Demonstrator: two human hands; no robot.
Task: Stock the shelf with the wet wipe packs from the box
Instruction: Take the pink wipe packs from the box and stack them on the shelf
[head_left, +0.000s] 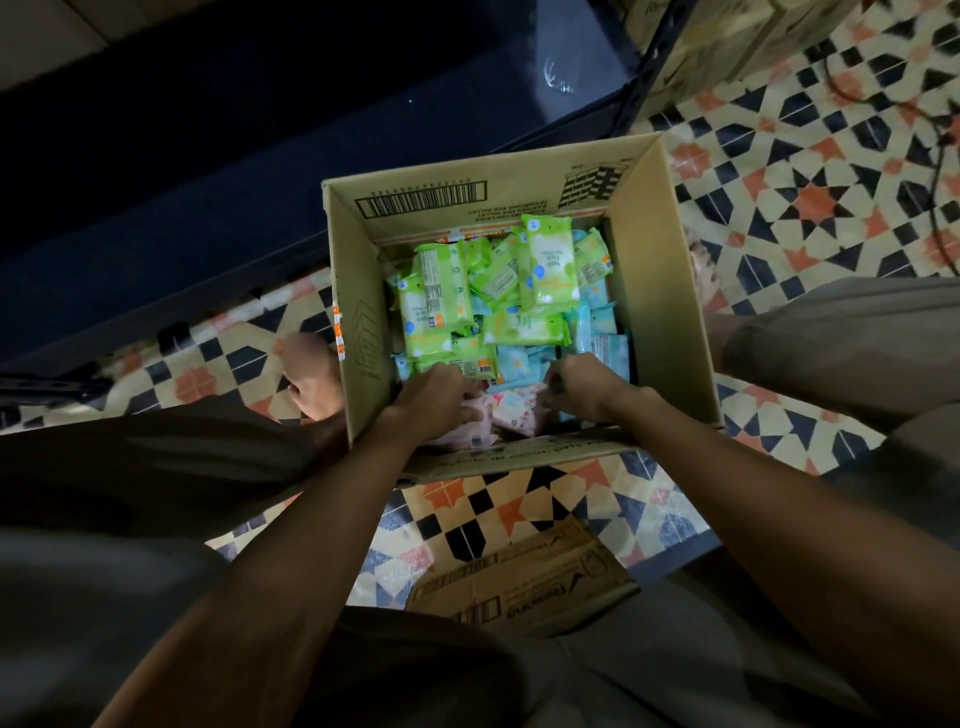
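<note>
Both hands were down in the cardboard box (670, 291), at its near wall. Our left hand (434, 389) curled over pink packs (511, 410); our right hand (579, 382) pinched at the same cluster, presumably to gather several at once. Green packs (548, 265) and blue packs (597, 332) lay heaped loose beyond. We judged the dark shelf (260, 156), just behind the box, still unstocked where visible.

An open cardboard box (665, 291) sits on a patterned tile floor (810, 176), holding green wet wipe packs (548, 265) toward its far wall and blue packs (597, 332) beside them. At its near wall, the left hand (436, 392) and right hand (582, 387) curl around pink packs (511, 410). A dark shelf (218, 171) stands beyond the box.
</note>
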